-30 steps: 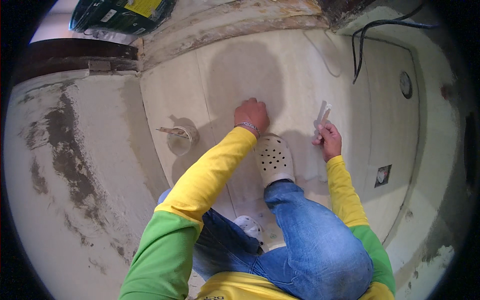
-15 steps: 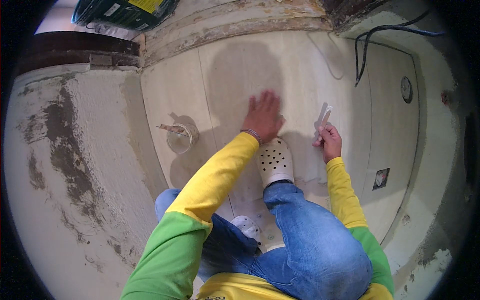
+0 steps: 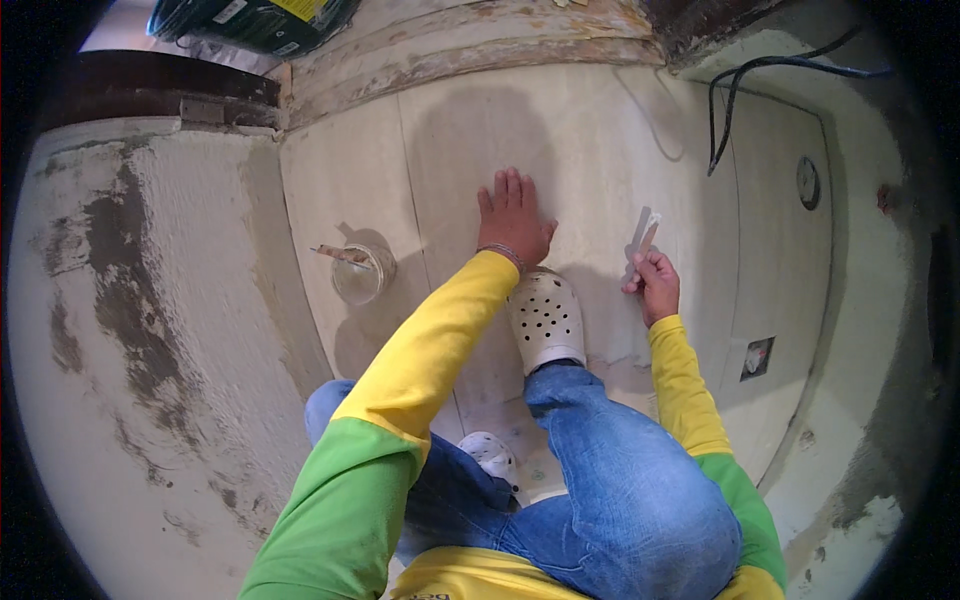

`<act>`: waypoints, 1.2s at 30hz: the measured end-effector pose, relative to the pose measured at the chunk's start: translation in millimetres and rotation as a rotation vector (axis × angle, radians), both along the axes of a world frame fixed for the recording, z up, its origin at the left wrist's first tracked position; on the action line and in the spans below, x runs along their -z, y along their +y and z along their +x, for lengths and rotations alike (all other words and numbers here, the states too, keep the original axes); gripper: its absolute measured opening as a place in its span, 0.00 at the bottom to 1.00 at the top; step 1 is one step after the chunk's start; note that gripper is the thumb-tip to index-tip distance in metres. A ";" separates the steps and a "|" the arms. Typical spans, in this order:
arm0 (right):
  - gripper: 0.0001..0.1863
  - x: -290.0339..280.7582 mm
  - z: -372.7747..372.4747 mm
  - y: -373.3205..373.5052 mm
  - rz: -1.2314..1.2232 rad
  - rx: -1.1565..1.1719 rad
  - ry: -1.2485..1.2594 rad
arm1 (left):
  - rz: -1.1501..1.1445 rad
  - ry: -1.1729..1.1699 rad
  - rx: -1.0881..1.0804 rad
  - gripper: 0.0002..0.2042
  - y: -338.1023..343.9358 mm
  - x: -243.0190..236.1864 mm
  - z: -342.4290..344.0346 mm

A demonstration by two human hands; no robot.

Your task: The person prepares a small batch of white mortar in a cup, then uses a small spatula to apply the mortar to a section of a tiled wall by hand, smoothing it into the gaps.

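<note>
My left hand [image 3: 514, 215] lies flat, fingers spread, on a large pale floor tile [image 3: 600, 150], just beyond my white perforated clog [image 3: 546, 320]. My right hand [image 3: 652, 283] is closed on a small whitish plastic strip [image 3: 641, 232] that it holds upright just above the tile, to the right of the clog. Both arms wear yellow sleeves with green upper parts. I am crouched, with my blue jeans filling the lower middle of the view.
A clear round container [image 3: 358, 273] with a stick across it sits on the tile at the left. Rough grey mortar bed [image 3: 150, 330] lies further left. Black cables [image 3: 745, 80] hang at the upper right. A dark green bag [image 3: 250, 18] lies at the top.
My left hand, a fist one second ago, has opened and slid forward to lie flat on the tile. The right hand with the strip has hardly moved.
</note>
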State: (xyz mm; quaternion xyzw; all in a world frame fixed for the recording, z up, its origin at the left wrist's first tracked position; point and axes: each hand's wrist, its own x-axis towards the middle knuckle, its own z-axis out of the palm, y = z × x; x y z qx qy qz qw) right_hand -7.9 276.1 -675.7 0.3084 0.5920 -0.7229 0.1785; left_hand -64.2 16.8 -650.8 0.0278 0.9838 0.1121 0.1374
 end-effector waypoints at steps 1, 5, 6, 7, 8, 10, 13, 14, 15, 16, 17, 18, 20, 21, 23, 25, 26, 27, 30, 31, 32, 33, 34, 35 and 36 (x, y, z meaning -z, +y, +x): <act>0.09 -0.2 -0.3 -1.3 0.001 -0.006 0.001 | -0.041 0.075 -0.003 0.31 5.1 3.1 4.4; 0.08 -2.7 4.4 16.8 0.032 0.021 -0.004 | 0.129 -0.321 -0.026 0.23 29.1 -48.3 -0.8; 0.08 -4.1 0.9 10.0 0.007 0.026 -0.001 | 0.119 -0.314 -0.035 0.23 21.2 -47.6 6.2; 0.08 -4.2 -1.5 3.0 -0.005 0.017 0.004 | 0.228 -0.180 -0.008 0.20 11.9 -42.2 16.3; 0.08 -4.7 -2.7 -3.9 0.024 0.011 -0.013 | 0.335 -0.045 0.020 0.16 2.6 -37.1 27.5; 0.08 -4.0 -1.1 -1.2 0.080 0.005 -0.031 | 0.408 -0.137 -0.080 0.14 -3.6 -50.7 49.7; 0.08 -0.9 2.9 -5.3 0.036 0.013 0.023 | 0.571 -0.144 -0.275 0.16 -27.0 -80.0 88.9; 0.08 -0.9 4.1 -9.9 0.046 0.001 0.007 | 0.574 -0.136 -0.289 0.16 -37.7 -91.8 96.4; 0.07 -1.5 3.9 -12.5 0.063 -0.011 -0.006 | 0.527 -0.215 -0.339 0.17 -46.5 -103.9 101.3; 0.07 -0.2 3.7 -17.0 0.069 -0.028 0.002 | 0.477 -0.295 -0.390 0.19 -55.9 -111.1 105.8; 0.07 1.2 3.1 -21.7 0.075 -0.055 0.009 | 0.487 -0.284 -0.404 0.19 -64.4 -113.2 109.8; 0.07 -1.0 2.1 -29.3 0.080 -0.084 0.015 | 0.544 -0.324 -0.512 0.20 -73.4 -115.2 115.0; 0.07 -4.7 0.1 -45.4 0.089 -0.125 0.029 | 0.635 -0.404 -0.693 0.20 -92.0 -113.2 124.3; 0.07 -7.0 -1.1 -58.7 0.077 -0.152 0.034 | 0.630 -0.390 -0.715 0.20 -104.5 -105.2 135.4; 0.08 -15.2 -3.5 -83.7 0.049 -0.200 0.065 | 0.956 -0.143 -0.772 0.11 -127.3 -85.9 161.2; 0.08 -26.9 -6.6 -99.0 0.039 -0.238 0.096 | 1.173 -0.240 -0.893 0.07 -141.6 -87.0 163.3; 0.08 -33.3 -10.1 -106.2 0.034 -0.274 0.124 | 1.395 -0.347 -0.990 0.06 -149.0 -88.4 164.5; 0.09 -37.5 -13.3 -111.1 0.036 -0.305 0.156 | 1.397 -0.333 -0.998 0.06 -151.0 -95.8 163.0; 0.09 -40.7 -13.8 -134.0 -0.006 -0.398 0.177 | 1.667 -0.319 -1.148 0.06 -158.5 -120.7 162.5; 0.09 -44.0 -13.8 -143.3 -0.016 -0.408 0.182 | 1.731 -0.298 -1.113 0.07 -162.8 -124.0 166.1; 0.09 -46.9 -14.2 -152.4 -0.033 -0.457 0.198 | 1.795 -0.277 -1.074 0.09 -166.9 -126.5 169.5; 0.09 -52.6 -13.6 -163.0 -0.051 -0.505 0.213 | 1.791 -0.262 -1.079 0.09 -171.1 -128.3 173.5; 0.09 -57.5 -12.1 -172.9 -0.060 -0.513 0.216 | 1.756 -0.257 -1.080 0.08 -175.0 -128.3 177.6; 0.09 -62.0 -10.3 -182.5 -0.065 -0.524 0.213 | 1.721 -0.253 -1.081 0.07 -178.8 -128.4 181.6; 0.09 -65.4 -10.2 -187.7 -0.061 -0.531 0.212 | 1.724 -0.244 -1.078 0.07 -181.3 -127.7 183.7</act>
